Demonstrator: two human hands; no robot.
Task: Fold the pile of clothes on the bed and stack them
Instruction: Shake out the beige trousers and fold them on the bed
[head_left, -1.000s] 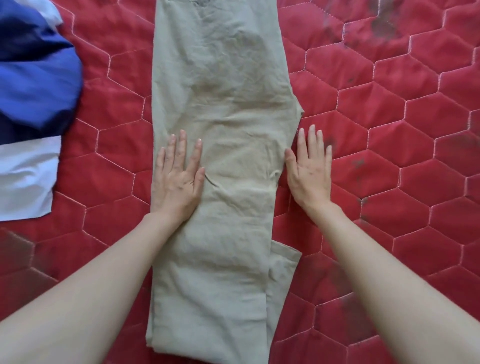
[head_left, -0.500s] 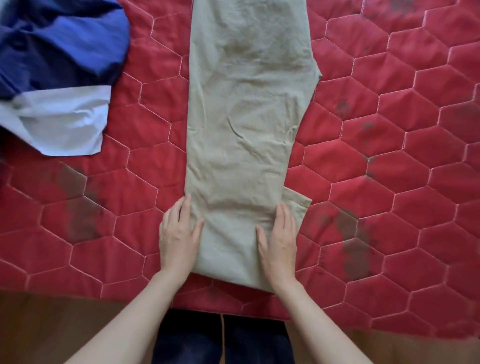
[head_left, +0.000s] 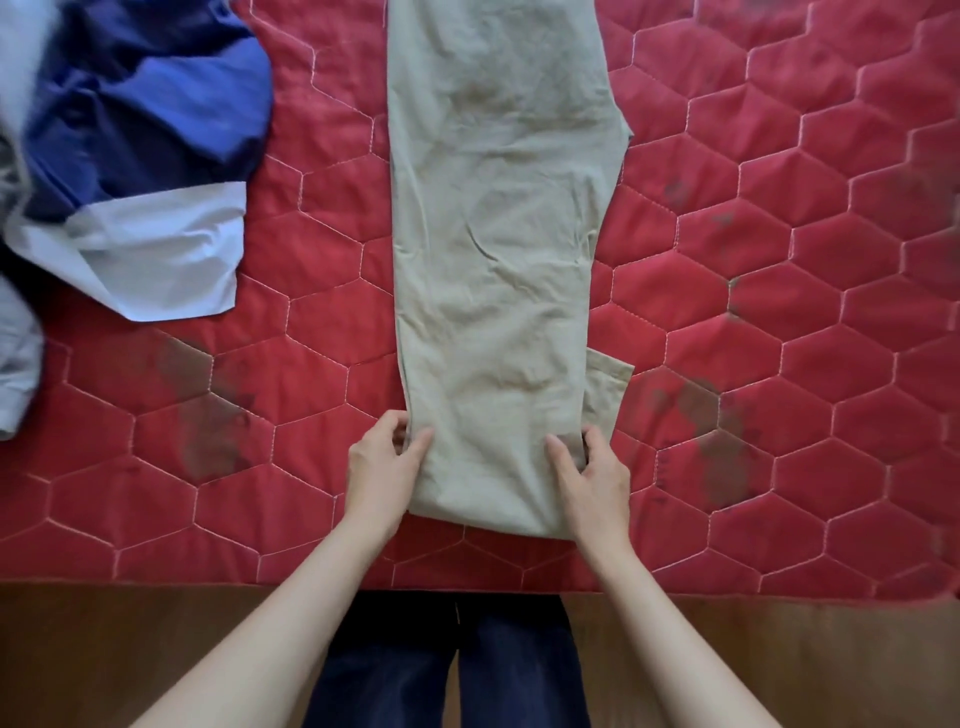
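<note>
While the red quilted bed cover with hexagon stitching (head_left: 779, 312) fills most of the view, one long pair of beige cotton trousers (head_left: 493, 234) lies flat down its middle, legs laid together, the near end close to the bed's edge. To the left sits one crumpled blue-and-white garment (head_left: 135, 156), with another pale piece just at the frame's edge, too cut off to identify. Two hands work the near end of the trousers: the left hand (head_left: 382, 467) pinches the left edge between thumb and curled fingers, and the right hand (head_left: 592, 473) pinches the right edge likewise. The step looks like lifting this end to fold it away over the rest. To do it well, both pinches should take every layer, rise evenly, and land square so the side edges line up.
</note>
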